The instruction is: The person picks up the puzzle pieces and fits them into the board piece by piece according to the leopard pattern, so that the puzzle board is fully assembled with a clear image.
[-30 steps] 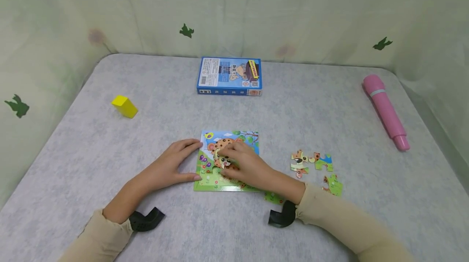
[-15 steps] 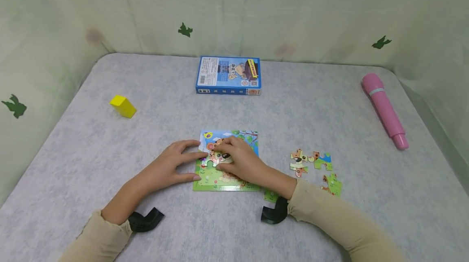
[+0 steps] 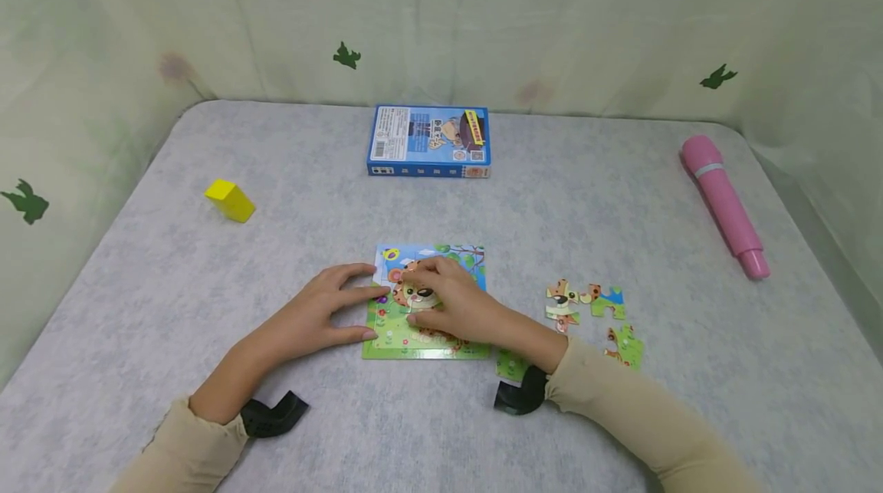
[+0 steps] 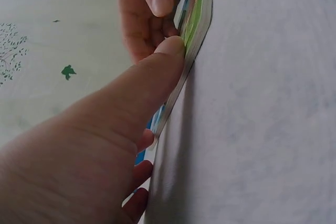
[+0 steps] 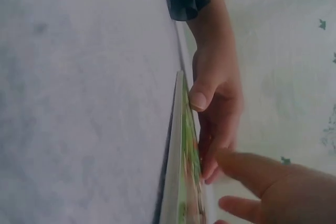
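Note:
A jigsaw puzzle board (image 3: pixel 393 340) with a spotted cub on green grass lies flat on the table. My left hand (image 3: pixel 331 305) rests at its left edge, fingers spread and fairly straight; in the left wrist view its thumb (image 4: pixel 170 48) touches the board's rim. Over the cub's face lies my right hand (image 3: pixel 458 305), thumb and fingertips apart on the puzzle surface. Beneath it, the cub's face piece (image 3: pixel 419 295) appears flat among its neighbours, partly hidden by the fingers. Seen from the right wrist, the right thumb (image 5: pixel 241 166) stands just off the board's surface.
Right of the board lie loose puzzle pieces: a face piece (image 3: pixel 562 297), a blue-green piece (image 3: pixel 610 303), a green piece (image 3: pixel 626 347) and another (image 3: pixel 510 365) beside the right wrist. Farther off are a blue box (image 3: pixel 428 140), a yellow block (image 3: pixel 231 200) and a pink wand-shaped object (image 3: pixel 724 205).
My right hand shifted slightly left and up with the face piece, which now looks level with the picture; the dark notch beside it no longer shows. My left index finger moved onto the board.

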